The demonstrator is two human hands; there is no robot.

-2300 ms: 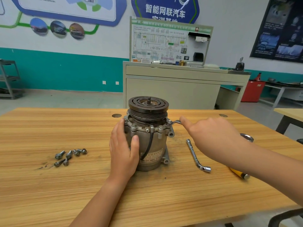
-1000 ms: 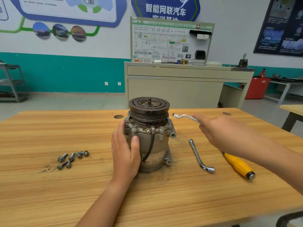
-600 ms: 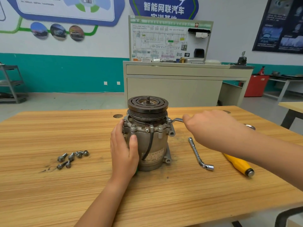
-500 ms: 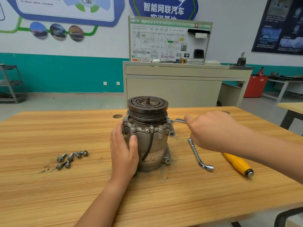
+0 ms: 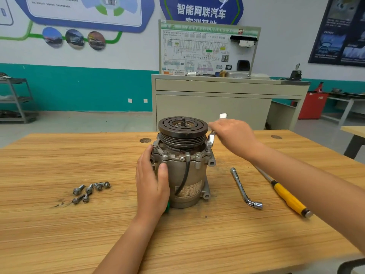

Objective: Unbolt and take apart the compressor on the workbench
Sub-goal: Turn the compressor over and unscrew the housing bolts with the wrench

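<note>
Compressor point(image 5: 183, 175) stands upright on the surface point(image 5: 59, 234). Your left grip point(image 5: 152, 184) is clamped round its body; brace it firmly. Your right grip point(image 5: 233, 135) is closed on the wrench point(image 5: 211, 139) at its upper right rim; seat it square and turn in short strokes.

My right hand point(image 5: 233, 135) covers the middle of the thin silver metal wrench point(image 5: 211, 139), its ends blurred; my left hand point(image 5: 152, 186) hides the flank of the grey cylindrical metal compressor point(image 5: 185, 171) beneath it; I cannot read the pale printed label point(image 5: 189, 191) beside its thumb.

Head camera looks forward-down, near the workbench point(image 5: 59, 234).
</note>
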